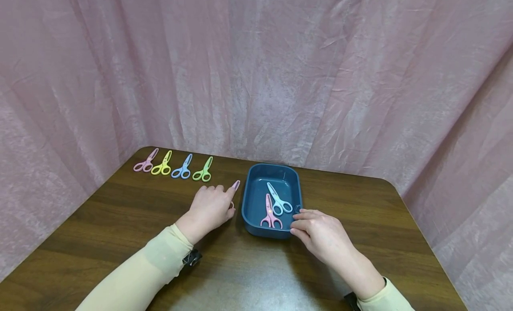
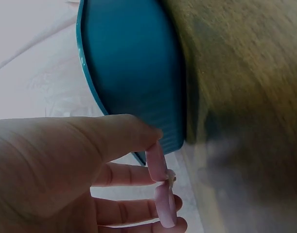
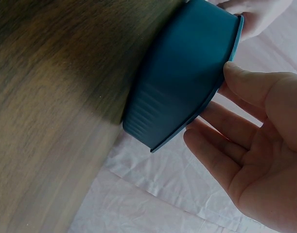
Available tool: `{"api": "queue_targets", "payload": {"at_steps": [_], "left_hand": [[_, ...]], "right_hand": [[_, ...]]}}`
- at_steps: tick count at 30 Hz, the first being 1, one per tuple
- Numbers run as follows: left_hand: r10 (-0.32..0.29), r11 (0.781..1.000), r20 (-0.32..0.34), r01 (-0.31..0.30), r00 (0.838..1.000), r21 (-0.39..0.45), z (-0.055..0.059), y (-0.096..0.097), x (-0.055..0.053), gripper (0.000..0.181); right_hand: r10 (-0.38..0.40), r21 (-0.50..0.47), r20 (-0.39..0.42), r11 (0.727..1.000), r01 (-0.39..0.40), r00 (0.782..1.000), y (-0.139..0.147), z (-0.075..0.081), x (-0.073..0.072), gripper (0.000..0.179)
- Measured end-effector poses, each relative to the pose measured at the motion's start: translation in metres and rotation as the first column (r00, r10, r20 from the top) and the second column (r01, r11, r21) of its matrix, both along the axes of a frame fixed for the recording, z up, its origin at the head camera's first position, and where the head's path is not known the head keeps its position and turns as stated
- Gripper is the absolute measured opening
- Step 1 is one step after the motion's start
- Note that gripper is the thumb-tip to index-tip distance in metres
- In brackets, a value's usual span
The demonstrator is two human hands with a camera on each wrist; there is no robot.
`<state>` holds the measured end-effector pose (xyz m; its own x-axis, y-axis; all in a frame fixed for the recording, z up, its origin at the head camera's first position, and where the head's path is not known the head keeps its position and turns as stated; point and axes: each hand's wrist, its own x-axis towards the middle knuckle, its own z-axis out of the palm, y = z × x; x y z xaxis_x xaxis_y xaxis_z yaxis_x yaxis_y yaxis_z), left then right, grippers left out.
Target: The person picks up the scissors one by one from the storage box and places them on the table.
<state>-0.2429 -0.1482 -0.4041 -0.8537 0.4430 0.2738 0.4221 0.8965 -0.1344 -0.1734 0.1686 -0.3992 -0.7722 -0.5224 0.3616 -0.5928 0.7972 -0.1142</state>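
Note:
My left hand (image 1: pixel 212 206) pinches a pair of pale purple scissors (image 1: pixel 236 185) just left of the blue tray (image 1: pixel 247 219). Its blade tip points away from me, and the left wrist view has the scissors' handle loops (image 2: pixel 157 165) between thumb and fingers. The palm hides much of them from the head view. At the tray's front right corner, my right hand (image 1: pixel 320 233) grips the rim between thumb and fingers. Inside lie pink scissors (image 1: pixel 269 213) and light blue scissors (image 1: pixel 276 197), partly overlapping, handles toward me.
Along the back left of the wooden table (image 1: pixel 248 275) lies a row of scissors: pink-purple (image 1: pixel 148 161), yellow (image 1: pixel 164 164), blue (image 1: pixel 184 167) and green (image 1: pixel 205 169). A pink curtain (image 1: pixel 280 79) hangs behind the table and at both sides.

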Motion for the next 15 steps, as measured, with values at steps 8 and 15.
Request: {"api": "queue_targets", "payload": {"at_steps": [8,15], "left_hand": [[-0.002,1.0,0.022,0.002,1.0,-0.013,-0.004,-0.0003,0.001,0.064],[0.0,1.0,0.043,0.0,0.999,-0.019,-0.0074,-0.0011,0.0009,0.058]], "right_hand": [[0.003,-0.002,-0.01,1.0,-0.003,1.0,-0.0001,-0.0005,0.0,0.015],[0.001,-0.003,-0.004,1.0,-0.001,1.0,-0.0003,-0.0005,0.0003,0.015]]}}
